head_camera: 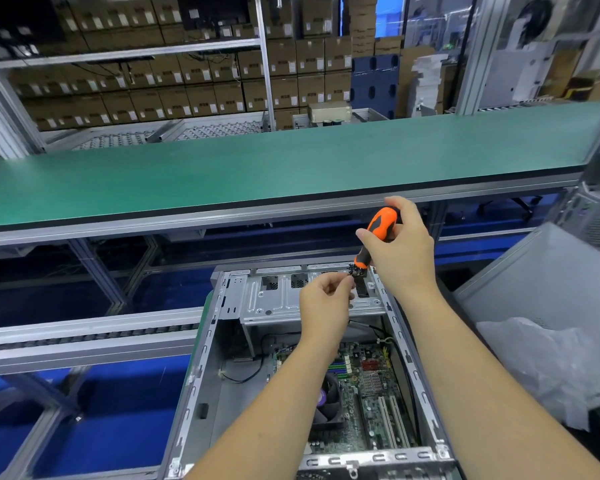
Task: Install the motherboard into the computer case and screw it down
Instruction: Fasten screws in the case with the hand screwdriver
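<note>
An open grey computer case (201,358) lies flat in front of me. The green motherboard (371,393) rests inside it, with a black fan (329,400) at its left. My right hand (400,247) grips an orange and black screwdriver (378,230), held upright above the case's far drive bay (274,299). A dark cluster of screws (356,271) clings to the lower end of the handle. My left hand (324,306) pinches at that cluster with thumb and fingertips. The screwdriver's shaft is hidden behind my hands.
A green conveyor bench (257,171) runs across behind the case. A grey case side panel (548,271) with a clear plastic bag (548,368) lies at the right. Roller rails (84,337) lie at the left. Shelves of cardboard boxes (187,81) fill the background.
</note>
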### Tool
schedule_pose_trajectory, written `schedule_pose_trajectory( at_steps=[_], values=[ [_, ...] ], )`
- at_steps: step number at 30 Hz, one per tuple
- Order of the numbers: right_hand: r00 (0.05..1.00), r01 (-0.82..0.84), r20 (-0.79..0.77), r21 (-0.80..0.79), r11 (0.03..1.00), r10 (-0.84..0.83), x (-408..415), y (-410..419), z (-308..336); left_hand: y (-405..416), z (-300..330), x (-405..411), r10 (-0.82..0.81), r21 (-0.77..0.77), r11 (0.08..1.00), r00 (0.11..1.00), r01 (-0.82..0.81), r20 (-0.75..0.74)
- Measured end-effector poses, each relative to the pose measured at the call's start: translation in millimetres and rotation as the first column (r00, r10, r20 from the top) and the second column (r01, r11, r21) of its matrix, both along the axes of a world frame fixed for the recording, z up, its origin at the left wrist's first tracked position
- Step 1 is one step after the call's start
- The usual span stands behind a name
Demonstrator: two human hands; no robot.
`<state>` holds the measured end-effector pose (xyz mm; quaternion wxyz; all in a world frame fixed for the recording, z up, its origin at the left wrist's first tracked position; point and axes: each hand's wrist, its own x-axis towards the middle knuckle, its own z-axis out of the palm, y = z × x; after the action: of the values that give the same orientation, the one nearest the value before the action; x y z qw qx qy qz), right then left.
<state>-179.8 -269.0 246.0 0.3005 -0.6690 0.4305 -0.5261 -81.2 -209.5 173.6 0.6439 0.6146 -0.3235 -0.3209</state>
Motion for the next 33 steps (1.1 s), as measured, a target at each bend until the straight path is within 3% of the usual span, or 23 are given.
schedule_pose_trajectory(
  at_steps=[6,13,18,24,33],
  values=[
    [1.000,-0.022,0.013,-0.029,0.999,0.022,0,4,3,6,-12,14,-0.024,0.064,0.998,0.989,0.015,0.146],
    [0.993,0.013,0.117,-0.051,0.999,-0.007,-13,-3,37,34,-63,33,-0.025,0.282,0.959,0.980,-0.033,0.199],
    [0.991,0.055,0.128,-0.100,0.993,-0.042,-18,-2,55,49,-87,34,-0.147,0.371,0.928,0.934,0.017,0.324],
    [0.993,0.068,0.100,-0.130,0.989,-0.056,-18,-1,56,50,-88,41,-0.055,0.322,0.947,0.974,-0.019,0.221],
    [0.993,0.037,0.119,-0.094,0.995,-0.026,-19,-2,56,48,-95,44,-0.052,0.350,0.937,0.980,-0.019,0.194]
  ],
)
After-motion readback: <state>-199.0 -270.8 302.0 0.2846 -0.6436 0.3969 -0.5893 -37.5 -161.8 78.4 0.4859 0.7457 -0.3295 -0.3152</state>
